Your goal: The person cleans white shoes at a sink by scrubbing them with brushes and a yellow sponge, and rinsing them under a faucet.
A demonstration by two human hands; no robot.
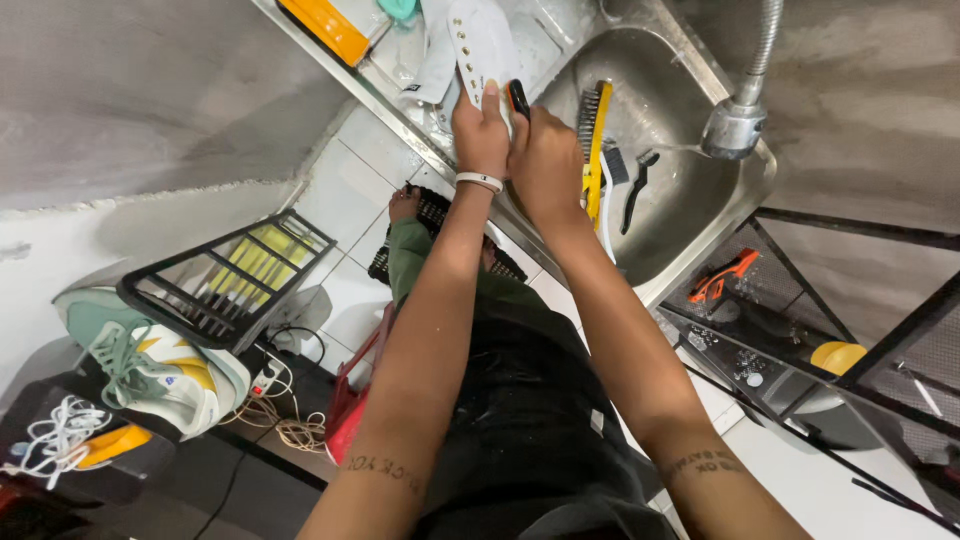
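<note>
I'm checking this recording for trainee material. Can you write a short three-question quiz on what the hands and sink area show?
1. True or false: the left hand holds a white shoe at the edge of the steel sink.
2. What does the right hand grip? A) a sponge B) a small black and orange brush C) a bottle
3. Fill in: a yellow-handled wire brush and a black brush lie ____ the sink.

Key: 1 true; 2 B; 3 inside. The brush's bristles are hidden against the shoe, so contact cannot be confirmed.
</note>
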